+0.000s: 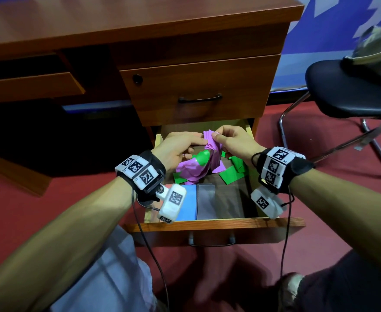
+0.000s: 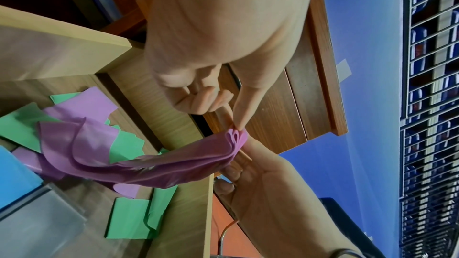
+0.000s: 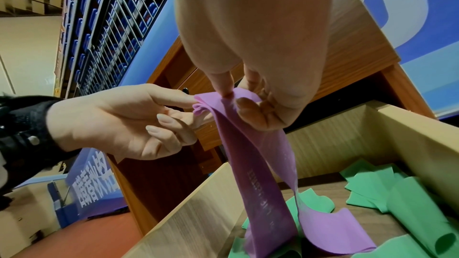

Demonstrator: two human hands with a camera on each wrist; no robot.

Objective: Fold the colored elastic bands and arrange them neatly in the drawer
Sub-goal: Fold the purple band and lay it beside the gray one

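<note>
A purple elastic band (image 1: 210, 140) is held above the open drawer (image 1: 214, 224) with its top end gathered into several folds. My left hand (image 1: 204, 141) pinches those folds from the left, and my right hand (image 1: 216, 135) pinches them from the right. The left wrist view shows the fingertips (image 2: 239, 124) on the purple band (image 2: 174, 164). In the right wrist view the purple band (image 3: 261, 164) hangs from my right hand (image 3: 226, 93) into the drawer. A loose green band (image 1: 232, 174) lies crumpled on the drawer floor. Folded blue (image 1: 188, 201) and grey (image 1: 206, 201) bands lie flat at the front.
The shut upper drawer (image 1: 198, 91) of the wooden desk (image 1: 117, 23) sits directly above my hands. A black chair (image 1: 347, 91) stands on the red carpet to the right. Bare drawer floor (image 1: 230, 201) shows right of the grey band.
</note>
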